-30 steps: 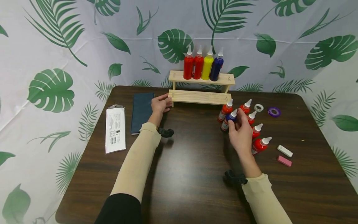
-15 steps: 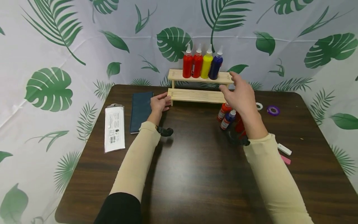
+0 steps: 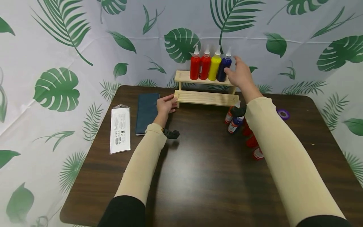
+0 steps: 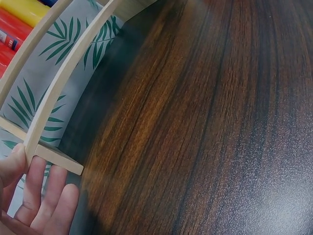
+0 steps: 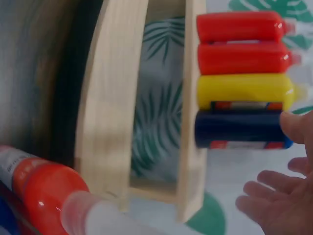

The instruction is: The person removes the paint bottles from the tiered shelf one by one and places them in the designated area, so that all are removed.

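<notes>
A two-tier wooden display rack (image 3: 207,97) stands against the back of the table. My left hand (image 3: 165,105) grips the left end of its lower tier, with the thumb on the board's end and the fingers by the leg, as the left wrist view shows. Two red paint bottles (image 3: 195,67), a yellow paint bottle (image 3: 214,68) and a dark blue paint bottle (image 5: 234,127) stand in a row on the upper tier. Beside the blue one, my right hand (image 3: 241,74) has its thumb at the bottle's shoulder; the other fingers are spread apart from it.
More red paint bottles (image 3: 252,142) and another blue paint bottle (image 3: 234,125) stand on the table (image 3: 187,176) right of the rack, partly hidden by my right arm. A purple tape roll (image 3: 283,114) lies beyond. At left lie a dark notebook (image 3: 146,113) and a white package (image 3: 120,129).
My right hand has left the bottles on the table and moved up to the blue bottle on the upper tier. The left hand has stayed on the rack.
</notes>
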Motion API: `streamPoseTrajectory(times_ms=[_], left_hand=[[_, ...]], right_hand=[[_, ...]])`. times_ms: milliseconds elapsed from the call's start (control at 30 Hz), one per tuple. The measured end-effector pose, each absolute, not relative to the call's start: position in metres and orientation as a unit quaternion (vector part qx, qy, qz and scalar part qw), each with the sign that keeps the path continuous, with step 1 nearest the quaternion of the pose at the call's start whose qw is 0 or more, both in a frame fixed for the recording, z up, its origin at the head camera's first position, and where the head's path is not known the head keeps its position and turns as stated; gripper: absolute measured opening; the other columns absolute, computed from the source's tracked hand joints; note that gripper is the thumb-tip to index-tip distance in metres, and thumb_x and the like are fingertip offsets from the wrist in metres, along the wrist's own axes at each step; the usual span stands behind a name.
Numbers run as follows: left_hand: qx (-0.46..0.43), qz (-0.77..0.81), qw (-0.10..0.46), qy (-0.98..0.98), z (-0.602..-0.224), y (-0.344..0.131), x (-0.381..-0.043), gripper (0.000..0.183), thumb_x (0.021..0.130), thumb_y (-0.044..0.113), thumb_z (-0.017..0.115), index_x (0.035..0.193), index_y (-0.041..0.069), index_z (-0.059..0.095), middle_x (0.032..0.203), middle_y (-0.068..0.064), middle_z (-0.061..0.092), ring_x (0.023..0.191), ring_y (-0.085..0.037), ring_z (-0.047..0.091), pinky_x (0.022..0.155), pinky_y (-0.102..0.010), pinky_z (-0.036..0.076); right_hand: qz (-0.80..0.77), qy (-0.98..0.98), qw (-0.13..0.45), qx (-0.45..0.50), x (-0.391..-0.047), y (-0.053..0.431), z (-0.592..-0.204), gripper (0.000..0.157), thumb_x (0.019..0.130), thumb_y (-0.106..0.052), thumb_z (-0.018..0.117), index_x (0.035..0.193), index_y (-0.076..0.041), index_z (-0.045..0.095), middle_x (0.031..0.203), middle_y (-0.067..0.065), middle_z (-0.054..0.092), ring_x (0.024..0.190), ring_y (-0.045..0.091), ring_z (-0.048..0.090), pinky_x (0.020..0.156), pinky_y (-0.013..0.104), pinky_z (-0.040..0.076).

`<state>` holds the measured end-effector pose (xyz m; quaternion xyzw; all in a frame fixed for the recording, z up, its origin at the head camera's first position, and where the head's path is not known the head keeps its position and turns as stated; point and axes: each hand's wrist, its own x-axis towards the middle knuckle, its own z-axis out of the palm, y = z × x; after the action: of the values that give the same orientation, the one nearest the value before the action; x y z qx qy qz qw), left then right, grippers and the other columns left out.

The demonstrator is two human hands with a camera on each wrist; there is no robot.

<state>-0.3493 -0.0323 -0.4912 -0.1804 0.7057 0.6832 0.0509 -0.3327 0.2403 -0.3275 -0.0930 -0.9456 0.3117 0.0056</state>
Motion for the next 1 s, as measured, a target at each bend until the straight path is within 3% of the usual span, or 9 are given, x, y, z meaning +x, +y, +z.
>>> streamPoseTrajectory(times_ms=[167, 500, 667, 1000], left_hand=[[-0.178, 0.687, 0.054, 0.702, -0.492, -0.029, -0.349, 0.031, 0.084, 0.024, 0.075, 0.115, 0.024, 0.072, 0.091, -0.005, 0.074, 0.075, -0.015, 0.072, 0.062, -0.031, 0.059], [-0.173, 0.687, 0.057, 0.703, -0.495, -0.026, -0.348, 0.031, 0.084, 0.025, 0.075, 0.115, 0.024, 0.072, 0.092, -0.005, 0.074, 0.075, -0.014, 0.071, 0.062, -0.031, 0.059], [-0.169, 0.686, 0.054, 0.705, -0.493, -0.027, -0.348, 0.031, 0.085, 0.025, 0.075, 0.115, 0.024, 0.072, 0.093, -0.005, 0.074, 0.079, -0.017, 0.072, 0.062, -0.031, 0.059], [-0.177, 0.685, 0.051, 0.705, -0.489, -0.033, -0.347, 0.030, 0.085, 0.024, 0.075, 0.115, 0.024, 0.072, 0.095, -0.005, 0.074, 0.077, -0.016, 0.072, 0.065, -0.033, 0.059]], right_hand=[[0.366, -0.924, 0.019, -0.112, -0.341, 0.242, -0.337, 0.070, 0.101, -0.040, 0.042, 0.155, -0.023, 0.002, 0.157, 0.011, 0.022, 0.142, 0.029, 0.026, 0.114, 0.043, 0.028], [0.396, -0.902, 0.106, -0.136, -0.340, 0.229, -0.350, 0.058, 0.099, -0.026, 0.052, 0.151, -0.022, 0.026, 0.145, 0.011, 0.044, 0.131, 0.022, 0.046, 0.107, 0.036, 0.039], [0.416, -0.888, 0.134, -0.146, -0.336, 0.226, -0.349, 0.053, 0.100, -0.024, 0.050, 0.149, -0.026, 0.032, 0.142, 0.009, 0.047, 0.128, 0.021, 0.049, 0.104, 0.034, 0.042], [0.516, -0.820, 0.221, -0.113, -0.287, 0.212, -0.323, 0.050, 0.099, -0.023, 0.053, 0.146, -0.027, 0.039, 0.138, 0.010, 0.047, 0.120, 0.022, 0.054, 0.103, 0.030, 0.043]])
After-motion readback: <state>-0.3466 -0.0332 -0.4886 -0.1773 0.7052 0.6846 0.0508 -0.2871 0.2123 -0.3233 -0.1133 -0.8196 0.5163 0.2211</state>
